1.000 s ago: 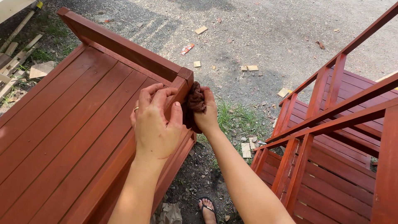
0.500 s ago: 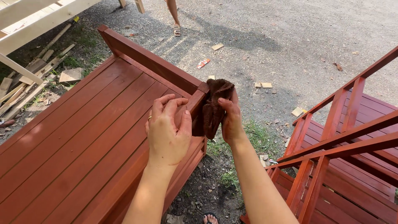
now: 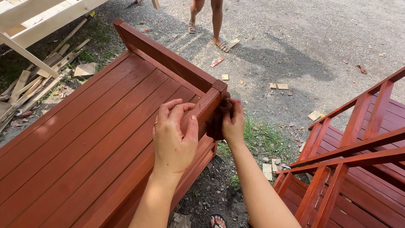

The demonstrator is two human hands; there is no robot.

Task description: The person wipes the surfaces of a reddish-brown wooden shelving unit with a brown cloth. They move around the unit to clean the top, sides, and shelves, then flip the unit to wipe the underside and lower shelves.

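On red-stained wooden frame, both hands

There is one view only, from the camera on my head. It looks steeply down and forward from just above the corner post of the red wooden frame, close enough that my forearms fill the lower middle. Beyond that post lies gravel ground; right of it, a second red frame.
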